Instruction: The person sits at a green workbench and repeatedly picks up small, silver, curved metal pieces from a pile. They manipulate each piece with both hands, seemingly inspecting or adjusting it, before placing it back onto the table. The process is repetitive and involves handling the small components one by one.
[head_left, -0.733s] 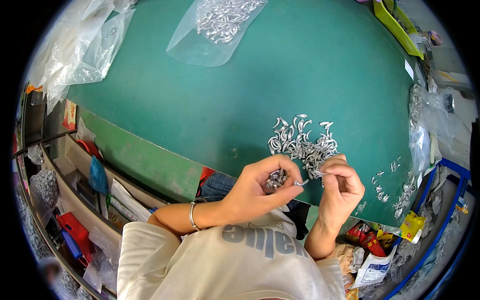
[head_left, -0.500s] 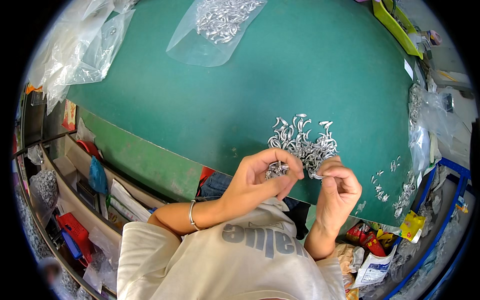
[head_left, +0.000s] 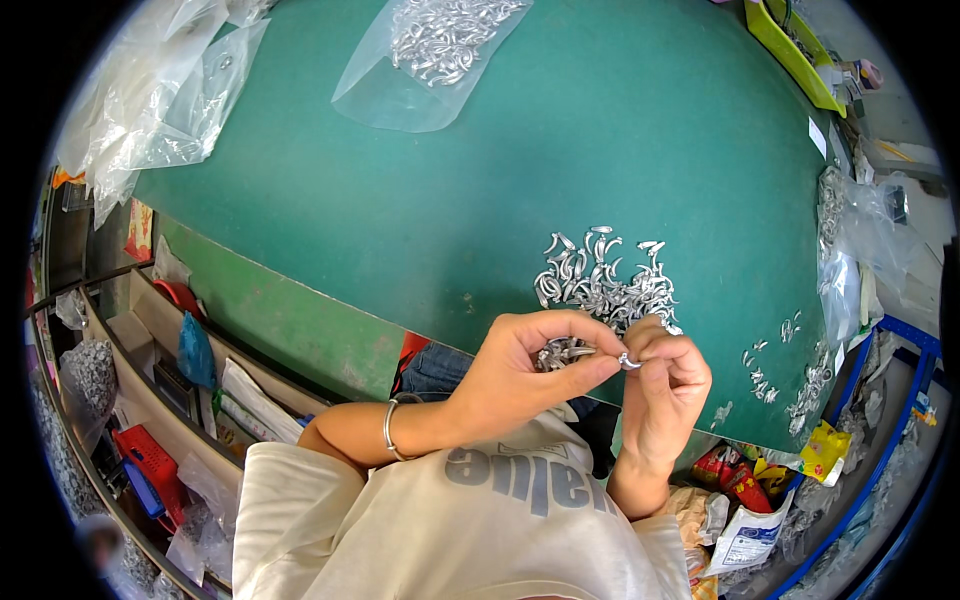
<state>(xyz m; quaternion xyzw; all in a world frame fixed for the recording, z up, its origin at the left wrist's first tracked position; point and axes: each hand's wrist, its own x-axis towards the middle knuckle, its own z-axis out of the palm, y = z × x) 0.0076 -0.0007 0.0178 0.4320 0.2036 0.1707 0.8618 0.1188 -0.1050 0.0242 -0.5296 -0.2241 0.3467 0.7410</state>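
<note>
Both hands meet at the near edge of the green table. A small curved silver metal piece (head_left: 629, 362) sits between their fingertips. My left hand (head_left: 510, 372) is closed, with thumb and forefinger pinching at the left end of this piece. More silver pieces (head_left: 562, 353) show inside the curl of its fingers. On the other end, my right hand (head_left: 665, 385) pinches with thumb and forefinger. Just beyond the hands lies a loose pile of similar curved metal pieces (head_left: 600, 275), partly hidden by the fingers.
A clear bag of metal pieces (head_left: 440, 45) lies at the far side. Crumpled clear plastic bags (head_left: 160, 100) cover the far left corner. Smaller metal pieces (head_left: 805, 395) are scattered near the right edge. A yellow-green tray (head_left: 795, 55) stands far right; shelving (head_left: 140, 320) runs along the left.
My left hand has moved slightly right, and its fingertips now meet those of my right hand at the metal piece. My right hand has shifted a little left and down.
</note>
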